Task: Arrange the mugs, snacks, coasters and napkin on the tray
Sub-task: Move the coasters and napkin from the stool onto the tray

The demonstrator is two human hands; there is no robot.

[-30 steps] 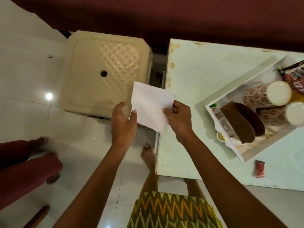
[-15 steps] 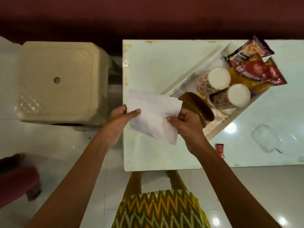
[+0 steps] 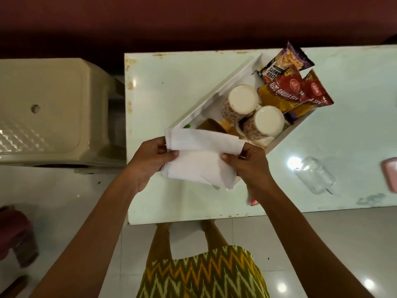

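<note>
Both arms reach forward; left hand point(image 3: 150, 162) and right hand point(image 3: 249, 166) each pinch an end of the half-folded white napkin point(image 3: 199, 160) over the tray point(image 3: 206, 104) corner.

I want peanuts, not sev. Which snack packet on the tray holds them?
The dark purple-and-black packet picturing pale nuts, farthest back at the white tray's far corner. The red packets nearer the two mugs read "Bhujia Sev".

The left hand point(image 3: 148, 163) and the right hand point(image 3: 249, 166) pinch a white napkin point(image 3: 199, 160) between them; beyond the fingertips, the tray point(image 3: 214, 100) holds two mugs point(image 3: 243, 102).
</note>
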